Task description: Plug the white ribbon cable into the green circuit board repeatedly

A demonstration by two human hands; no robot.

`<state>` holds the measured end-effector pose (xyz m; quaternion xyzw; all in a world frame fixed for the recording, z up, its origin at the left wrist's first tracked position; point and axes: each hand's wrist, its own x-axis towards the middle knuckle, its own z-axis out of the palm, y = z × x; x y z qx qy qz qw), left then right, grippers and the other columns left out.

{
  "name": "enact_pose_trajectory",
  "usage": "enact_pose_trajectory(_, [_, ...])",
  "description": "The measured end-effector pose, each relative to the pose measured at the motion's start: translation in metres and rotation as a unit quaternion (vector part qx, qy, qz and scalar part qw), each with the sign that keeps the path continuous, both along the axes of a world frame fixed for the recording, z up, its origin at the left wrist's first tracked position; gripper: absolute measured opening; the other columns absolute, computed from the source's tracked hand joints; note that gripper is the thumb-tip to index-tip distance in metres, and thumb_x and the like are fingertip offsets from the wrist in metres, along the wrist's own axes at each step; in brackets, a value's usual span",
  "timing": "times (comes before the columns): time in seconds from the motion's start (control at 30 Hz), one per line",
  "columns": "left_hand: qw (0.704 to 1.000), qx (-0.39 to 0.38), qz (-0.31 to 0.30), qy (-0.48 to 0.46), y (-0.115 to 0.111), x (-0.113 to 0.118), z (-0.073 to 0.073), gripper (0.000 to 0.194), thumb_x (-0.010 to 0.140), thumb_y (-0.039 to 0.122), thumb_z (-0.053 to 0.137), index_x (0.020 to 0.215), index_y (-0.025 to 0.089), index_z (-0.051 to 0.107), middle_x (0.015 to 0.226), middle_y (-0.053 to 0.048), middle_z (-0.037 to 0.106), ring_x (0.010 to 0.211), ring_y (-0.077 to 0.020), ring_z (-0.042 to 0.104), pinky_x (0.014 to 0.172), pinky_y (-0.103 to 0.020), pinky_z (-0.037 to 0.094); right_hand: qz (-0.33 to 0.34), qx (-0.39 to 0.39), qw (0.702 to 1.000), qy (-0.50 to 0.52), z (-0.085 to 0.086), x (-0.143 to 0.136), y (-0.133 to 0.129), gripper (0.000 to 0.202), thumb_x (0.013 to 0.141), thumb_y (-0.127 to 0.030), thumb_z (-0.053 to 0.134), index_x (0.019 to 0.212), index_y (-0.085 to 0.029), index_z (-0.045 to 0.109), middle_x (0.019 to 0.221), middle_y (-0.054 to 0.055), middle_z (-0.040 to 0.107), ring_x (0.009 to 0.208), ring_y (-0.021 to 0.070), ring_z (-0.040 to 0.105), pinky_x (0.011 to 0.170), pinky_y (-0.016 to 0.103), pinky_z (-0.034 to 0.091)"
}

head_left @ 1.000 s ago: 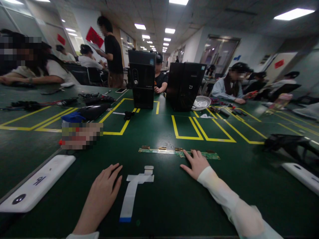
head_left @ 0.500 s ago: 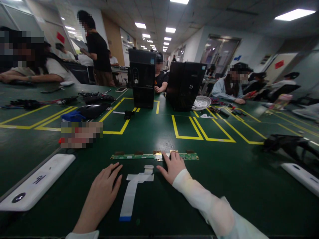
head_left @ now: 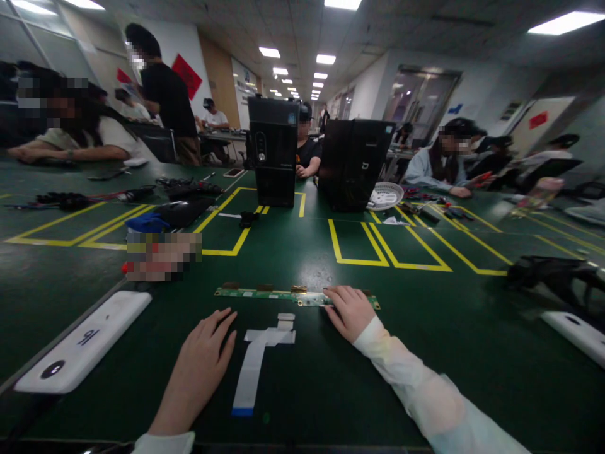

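A long, narrow green circuit board [head_left: 265,294] lies across the dark green table in front of me, slightly slanted, its right end closer to me. My right hand [head_left: 352,311] is on its right part, fingers over the far edge and thumb by the near edge; the fingers hide some of the board. Open and palm down, my left hand [head_left: 205,347] rests on the table with nothing in it. Between me and the board lies a white flat ribbon cable [head_left: 250,372] with a blue end, right of my left hand.
Two black computer towers [head_left: 274,151] stand farther back. A white device [head_left: 85,347] lies at the left, another [head_left: 574,334] at the right. Yellow tape [head_left: 363,260] marks the table. Beyond are cables [head_left: 66,200], a white basket [head_left: 385,196] and several seated people.
My right hand has slid right along the circuit board, whose right end has swung a little toward me. My left hand stays beside the ribbon cable. The view has shifted slightly.
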<state>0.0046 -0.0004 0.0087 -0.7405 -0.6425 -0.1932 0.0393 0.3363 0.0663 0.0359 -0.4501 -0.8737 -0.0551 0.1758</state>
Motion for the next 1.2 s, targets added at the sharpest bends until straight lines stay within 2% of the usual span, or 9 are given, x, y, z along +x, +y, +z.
enact_pose_trajectory(0.13, [1.0, 0.007, -0.003, 0.004, 0.0, 0.001, 0.0, 0.05, 0.093, 0.041, 0.035, 0.125, 0.015, 0.062, 0.131, -0.014, 0.061, 0.121, -0.0302, 0.056, 0.104, -0.05, 0.044, 0.105, 0.014, 0.992, 0.066, -0.017, 0.043, 0.007, 0.033, 0.097, -0.027, 0.037, 0.119, -0.018, 0.06, 0.112, 0.012, 0.066, 0.104, 0.0237, 0.059, 0.094, 0.046, 0.046])
enact_pose_trajectory(0.3, [1.0, -0.001, 0.002, 0.006, 0.0, -0.001, -0.002, 0.052, 0.092, 0.043, 0.035, 0.125, 0.014, 0.062, 0.131, -0.016, 0.06, 0.122, -0.0324, 0.055, 0.102, -0.052, 0.045, 0.12, -0.016, 0.989, 0.085, -0.031, 0.075, 0.007, 0.037, 0.097, -0.028, 0.038, 0.129, -0.021, 0.056, 0.127, 0.013, 0.061, 0.12, 0.0235, 0.054, 0.101, 0.049, 0.045])
enact_pose_trajectory(0.53, [1.0, -0.01, 0.002, 0.008, 0.001, -0.003, -0.003, 0.053, 0.092, 0.044, 0.035, 0.127, 0.014, 0.06, 0.133, -0.016, 0.059, 0.122, -0.0322, 0.055, 0.102, -0.053, 0.045, 0.13, -0.032, 0.989, 0.067, -0.028, 0.062, 0.005, 0.041, 0.095, -0.031, 0.042, 0.131, -0.017, 0.055, 0.131, 0.015, 0.059, 0.124, 0.0249, 0.051, 0.103, 0.049, 0.043])
enact_pose_trajectory(0.77, [1.0, -0.007, -0.006, -0.01, 0.0, -0.002, -0.001, 0.049, 0.093, 0.043, 0.037, 0.127, 0.016, 0.06, 0.133, -0.015, 0.059, 0.123, -0.0312, 0.054, 0.103, -0.052, 0.045, 0.106, -0.003, 0.991, 0.076, -0.022, 0.039, 0.01, 0.033, 0.096, -0.027, 0.039, 0.117, -0.016, 0.062, 0.115, 0.014, 0.065, 0.106, 0.0238, 0.059, 0.09, 0.045, 0.05])
enact_pose_trajectory(0.87, [0.998, -0.018, -0.045, -0.036, -0.004, 0.002, 0.002, 0.046, 0.094, 0.043, 0.039, 0.13, 0.021, 0.058, 0.137, -0.01, 0.057, 0.127, -0.0281, 0.052, 0.104, -0.05, 0.045, 0.114, 0.015, 0.99, 0.081, -0.024, 0.036, 0.014, 0.033, 0.096, -0.026, 0.038, 0.115, -0.016, 0.063, 0.113, 0.014, 0.065, 0.102, 0.0239, 0.059, 0.085, 0.043, 0.051])
enact_pose_trajectory(1.0, [0.985, -0.048, -0.16, -0.044, -0.009, 0.017, 0.014, 0.041, 0.096, 0.037, 0.042, 0.134, 0.029, 0.054, 0.143, -0.004, 0.052, 0.132, -0.0239, 0.047, 0.106, -0.045, 0.044, 0.14, 0.026, 0.987, 0.079, -0.031, 0.037, 0.018, 0.032, 0.096, -0.024, 0.039, 0.117, -0.017, 0.063, 0.116, 0.014, 0.064, 0.104, 0.0236, 0.059, 0.087, 0.043, 0.051])
enact_pose_trajectory(1.07, [0.976, -0.066, -0.206, -0.034, -0.009, 0.026, 0.022, 0.041, 0.096, 0.033, 0.043, 0.137, 0.031, 0.05, 0.145, -0.001, 0.05, 0.135, -0.0225, 0.044, 0.108, -0.043, 0.042, 0.148, 0.026, 0.986, 0.077, -0.034, 0.038, 0.018, 0.032, 0.095, -0.024, 0.041, 0.119, -0.018, 0.062, 0.117, 0.014, 0.063, 0.106, 0.0238, 0.058, 0.09, 0.043, 0.05])
enact_pose_trajectory(1.2, [0.961, -0.093, -0.26, -0.018, -0.001, 0.044, 0.034, 0.045, 0.096, 0.03, 0.043, 0.141, 0.031, 0.044, 0.147, 0.0, 0.048, 0.137, -0.0208, 0.04, 0.11, -0.042, 0.04, 0.155, 0.03, 0.984, 0.085, -0.037, 0.041, 0.018, 0.033, 0.094, -0.024, 0.042, 0.121, -0.018, 0.06, 0.12, 0.014, 0.062, 0.11, 0.0247, 0.058, 0.092, 0.045, 0.05])
